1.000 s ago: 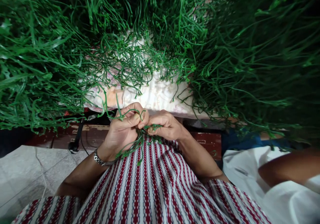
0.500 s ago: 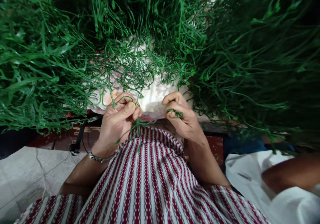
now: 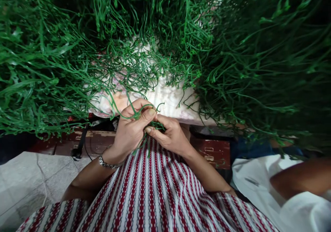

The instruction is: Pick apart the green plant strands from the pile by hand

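My left hand (image 3: 130, 130), with a metal bracelet on its wrist, is closed around a small bunch of thin green stems (image 3: 137, 112) that curl out above the fingers and hang down below the palm. My right hand (image 3: 170, 135) presses against it from the right, fingertips pinching the same stems where the two hands meet. Both hands hover over my lap, which is covered in red and white striped cloth (image 3: 152, 194).
Large heaps of green stems (image 3: 51, 59) fill the top and both sides, lying on a pale patterned cloth (image 3: 165, 99). A dark red wooden edge (image 3: 214, 152) runs below it. Another person's arm (image 3: 300, 180) and white clothing are at the lower right. Grey tiled floor (image 3: 28, 180) is lower left.
My right hand, apart from the left half a second ago with a stem piece in its fingers, has come back against the left hand. The left hand stayed closed on its bunch.
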`<state>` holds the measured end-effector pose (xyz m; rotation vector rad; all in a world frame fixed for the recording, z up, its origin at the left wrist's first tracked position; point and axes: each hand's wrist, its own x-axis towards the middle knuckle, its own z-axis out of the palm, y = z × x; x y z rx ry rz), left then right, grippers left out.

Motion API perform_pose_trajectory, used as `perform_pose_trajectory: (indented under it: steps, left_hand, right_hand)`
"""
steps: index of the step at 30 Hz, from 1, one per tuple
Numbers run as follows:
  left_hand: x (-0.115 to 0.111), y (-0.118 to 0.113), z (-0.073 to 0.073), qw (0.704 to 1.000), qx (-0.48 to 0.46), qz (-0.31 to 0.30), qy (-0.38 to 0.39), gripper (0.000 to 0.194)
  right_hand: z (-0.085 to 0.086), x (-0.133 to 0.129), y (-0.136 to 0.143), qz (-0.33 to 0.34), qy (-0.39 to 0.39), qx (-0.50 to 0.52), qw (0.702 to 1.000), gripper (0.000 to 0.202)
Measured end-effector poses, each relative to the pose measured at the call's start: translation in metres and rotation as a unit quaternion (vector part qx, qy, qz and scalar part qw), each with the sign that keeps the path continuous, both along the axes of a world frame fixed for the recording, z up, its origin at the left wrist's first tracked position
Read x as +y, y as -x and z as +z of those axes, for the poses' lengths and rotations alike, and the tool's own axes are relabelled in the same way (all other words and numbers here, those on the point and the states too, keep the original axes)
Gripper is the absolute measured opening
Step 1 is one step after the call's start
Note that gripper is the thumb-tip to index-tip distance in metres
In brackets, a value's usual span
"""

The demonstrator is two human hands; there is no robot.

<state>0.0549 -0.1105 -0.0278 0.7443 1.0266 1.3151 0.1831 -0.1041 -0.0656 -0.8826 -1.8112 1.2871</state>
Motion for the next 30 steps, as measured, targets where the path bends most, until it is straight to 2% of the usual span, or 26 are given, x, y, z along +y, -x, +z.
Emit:
perform_pose_trajectory:
  steps: [5, 7, 10, 12, 15, 17, 20, 23, 27, 30]
  left_hand:
    - [-0.001, 0.018, 0.003, 0.992, 0.064, -0.103, 0.042, 0.024]
    - [-0.002, 0.025, 0.003, 0.981, 0.124, -0.143, 0.036, 0.019]
    - [-0.006, 0.028, 0.000, 0.964, 0.185, -0.192, 0.020, 0.010]
    - [-0.009, 0.027, -0.004, 0.960, 0.214, -0.182, 0.010, 0.007]
    - [-0.013, 0.025, -0.013, 0.968, 0.212, -0.133, 0.004, 0.007]
    - [-0.014, 0.024, -0.017, 0.979, 0.165, -0.117, 0.021, 0.009]
    - [-0.013, 0.022, -0.020, 0.989, 0.057, -0.108, 0.085, 0.011]
    - [-0.012, 0.021, -0.020, 0.987, 0.000, -0.082, 0.137, 0.011]
    - [-0.011, 0.021, -0.022, 0.992, 0.043, -0.071, 0.093, 0.012]
    - [-0.012, 0.023, -0.023, 0.990, 0.101, -0.071, 0.066, 0.011]
  right_hand:
    - [0.002, 0.003, -0.011, 0.004, 0.155, 0.097, 0.983, 0.023]
    - [0.003, 0.005, -0.013, -0.002, 0.182, 0.107, 0.978, 0.025]
    - [0.004, 0.009, -0.015, 0.001, 0.181, 0.099, 0.978, 0.023]
    - [0.004, 0.010, -0.015, 0.006, 0.174, 0.092, 0.980, 0.020]
    - [0.003, 0.012, -0.012, 0.017, 0.188, 0.093, 0.978, 0.017]
    - [0.001, 0.012, -0.011, 0.034, 0.220, 0.094, 0.970, 0.017]
    - [0.000, 0.012, -0.010, 0.070, 0.253, 0.076, 0.962, 0.014]
    - [0.002, 0.015, -0.010, 0.096, 0.218, 0.046, 0.970, 0.009]
    - [0.002, 0.020, -0.013, 0.097, 0.139, 0.008, 0.986, 0.012]
    - [-0.001, 0.020, -0.013, 0.079, 0.113, 0.003, 0.990, 0.017]
